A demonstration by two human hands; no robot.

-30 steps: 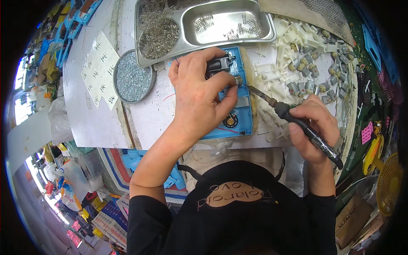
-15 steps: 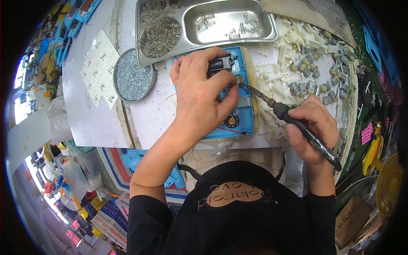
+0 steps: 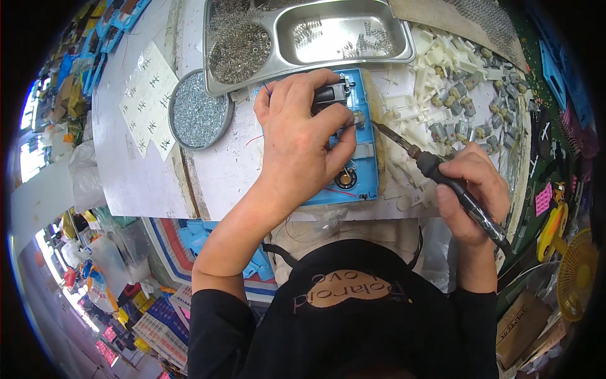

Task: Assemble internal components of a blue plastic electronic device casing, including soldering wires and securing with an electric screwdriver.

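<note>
My right hand (image 3: 475, 192) is wrapped round the black handle of a soldering iron (image 3: 435, 169). Its metal tip points up and left, just off the right edge of a blue plastic casing (image 3: 360, 183). Across the casing lies my left hand (image 3: 300, 129), its thumb and forefinger pinched on what looks like a thin dark wire (image 3: 349, 124) beside a small metal part (image 3: 358, 120). The casing also holds a black cylindrical part (image 3: 331, 93) and a small round speaker (image 3: 345, 179). My left palm and fingers hide the casing's left side.
A metal tray (image 3: 344, 60) with springs stands behind the casing. Left of it are a round dish of small screws (image 3: 201, 110) and marked white sheets (image 3: 148, 101). White plastic parts (image 3: 410, 114) and small grey motors (image 3: 457, 104) are heaped on the right. A yellow fan (image 3: 576, 271) is at far right.
The soldering iron's tip has drawn back to the right, away from the small metal part by my left fingertips. My right hand moved right with it; my left hand stays nearly still.
</note>
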